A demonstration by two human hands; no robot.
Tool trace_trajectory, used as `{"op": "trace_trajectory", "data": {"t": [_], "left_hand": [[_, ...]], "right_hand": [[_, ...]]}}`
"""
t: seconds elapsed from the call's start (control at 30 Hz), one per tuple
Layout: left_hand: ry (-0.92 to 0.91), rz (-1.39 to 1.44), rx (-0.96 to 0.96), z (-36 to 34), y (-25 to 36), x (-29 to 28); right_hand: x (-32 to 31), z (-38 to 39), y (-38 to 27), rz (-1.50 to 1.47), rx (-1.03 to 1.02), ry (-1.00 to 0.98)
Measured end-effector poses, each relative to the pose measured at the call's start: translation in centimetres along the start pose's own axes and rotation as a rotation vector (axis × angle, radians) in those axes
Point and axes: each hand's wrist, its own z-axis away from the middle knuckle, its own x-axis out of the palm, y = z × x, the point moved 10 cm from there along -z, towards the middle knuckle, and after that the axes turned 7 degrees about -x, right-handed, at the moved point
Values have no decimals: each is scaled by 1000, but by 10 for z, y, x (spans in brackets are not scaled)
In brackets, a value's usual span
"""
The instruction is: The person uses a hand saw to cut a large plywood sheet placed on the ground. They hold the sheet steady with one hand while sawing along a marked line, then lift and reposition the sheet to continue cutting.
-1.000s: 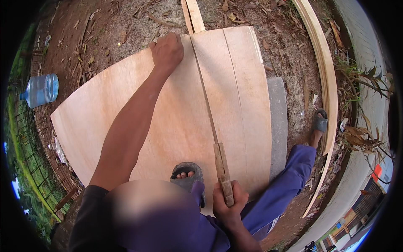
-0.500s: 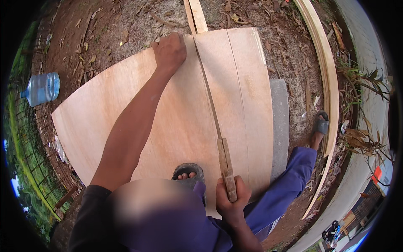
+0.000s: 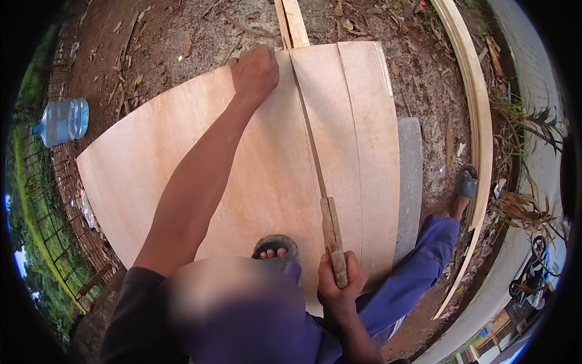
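In an apparent sawing step, the right hand was wrapped around the handle of the saw over the pale board, the left hand rested at the board's far edge, grip indeterminable, and the next stroke seemingly required steady alignment.

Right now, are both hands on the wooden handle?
No, only the right hand grips the wooden handle; the left hand rests at the far edge of the board.

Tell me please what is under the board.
A grey slab shows past the right edge of the board, and wooden strips meet its far edge. I cannot see whether they continue beneath: the board covers that.
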Motion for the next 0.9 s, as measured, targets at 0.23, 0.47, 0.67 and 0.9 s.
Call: {"op": "trace_trajectory", "data": {"t": [0.23,0.47,0.67,0.9], "left_hand": [[-15,-21,-42,-2,-3,-2],[-104,-21,-53,-4,1,4],[-52,-21,-65,0,-11,3],[-29,-34,-56,-1,-10,5]], "right_hand": [[80,-157,-16,-76,-147,96],[-9,9,-2,62,-23,40],[56,-102,5,-163,23,69],[24,-27,-6,-85,4,58]]}}
